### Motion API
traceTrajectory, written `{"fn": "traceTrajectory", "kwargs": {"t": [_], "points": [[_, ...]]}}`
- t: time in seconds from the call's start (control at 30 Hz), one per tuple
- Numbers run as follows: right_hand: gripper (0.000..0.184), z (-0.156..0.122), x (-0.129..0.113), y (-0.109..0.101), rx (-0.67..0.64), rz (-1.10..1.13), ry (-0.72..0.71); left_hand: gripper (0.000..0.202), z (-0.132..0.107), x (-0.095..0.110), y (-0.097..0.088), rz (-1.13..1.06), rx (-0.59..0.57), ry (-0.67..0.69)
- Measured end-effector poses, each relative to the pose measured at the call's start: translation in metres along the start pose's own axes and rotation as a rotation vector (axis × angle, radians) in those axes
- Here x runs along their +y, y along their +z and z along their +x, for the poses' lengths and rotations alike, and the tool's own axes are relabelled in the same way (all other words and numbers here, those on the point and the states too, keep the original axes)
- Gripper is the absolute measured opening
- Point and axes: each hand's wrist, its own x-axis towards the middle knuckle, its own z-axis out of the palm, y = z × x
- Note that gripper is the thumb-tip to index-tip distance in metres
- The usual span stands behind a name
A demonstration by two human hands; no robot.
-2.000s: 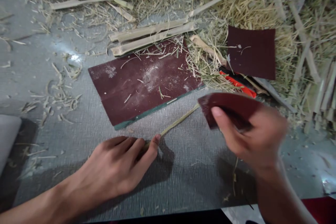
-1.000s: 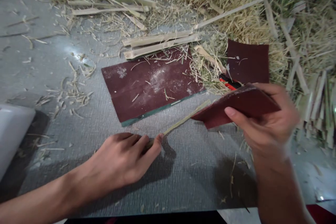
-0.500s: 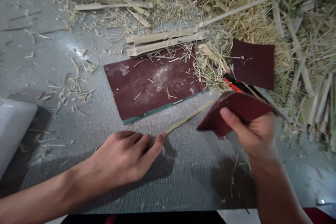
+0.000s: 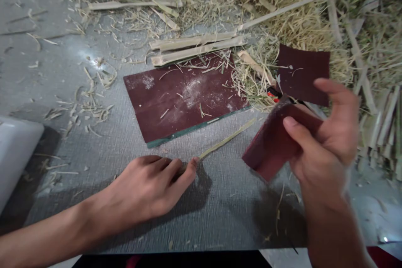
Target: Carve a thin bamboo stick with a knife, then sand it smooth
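My left hand (image 4: 147, 190) lies flat on the grey mat and pins the near end of a thin bamboo strip (image 4: 228, 139) with its fingertips. The strip runs up and to the right across the mat. My right hand (image 4: 323, 142) holds a folded piece of dark red sandpaper (image 4: 270, 144) just right of the strip's far end, thumb on top and fingers spread behind it. The paper is lifted off the strip and tilted.
A large dusty sandpaper sheet (image 4: 182, 96) lies behind the strip; a smaller square (image 4: 303, 73) rests on the shavings at right, above a red-handled tool (image 4: 272, 94). Split bamboo slats (image 4: 194, 48) and straw-like shavings (image 4: 301, 12) fill the back and right. A white object (image 4: 15, 150) sits at left.
My right hand has turned the folded sandpaper from lying flat over the strip's tip to a steeper tilt and has drawn it slightly nearer. The left hand and strip have stayed put.
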Motion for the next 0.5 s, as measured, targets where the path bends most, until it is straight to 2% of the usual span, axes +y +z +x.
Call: {"fn": "traceTrajectory", "kwargs": {"t": [0.07,0.13,0.23,0.3,0.4,0.5], "points": [[0.055,0.002,-0.001,-0.001,0.095,0.187,0.031,0.026,0.0,0.0,-0.001,-0.001,-0.002,0.002],[0.052,0.004,-0.001,-0.007,0.013,0.137,0.014,0.025,0.001,0.0,-0.001,-0.001,-0.006,0.003],[0.045,0.003,-0.003,-0.026,-0.253,-0.15,0.01,0.026,0.0,-0.001,-0.001,0.007,-0.013,0.006],[0.043,0.003,-0.005,-0.037,-0.386,-0.342,-0.046,0.026,0.0,-0.001,0.0,0.013,-0.012,0.008],[0.033,-0.002,-0.008,-0.042,-0.486,-0.591,-0.223,0.026,-0.001,-0.001,0.001,0.022,-0.002,0.006],[0.029,-0.01,-0.012,-0.032,-0.556,-0.745,-0.367,0.026,-0.002,0.0,0.002,0.033,0.002,0.011]]}}
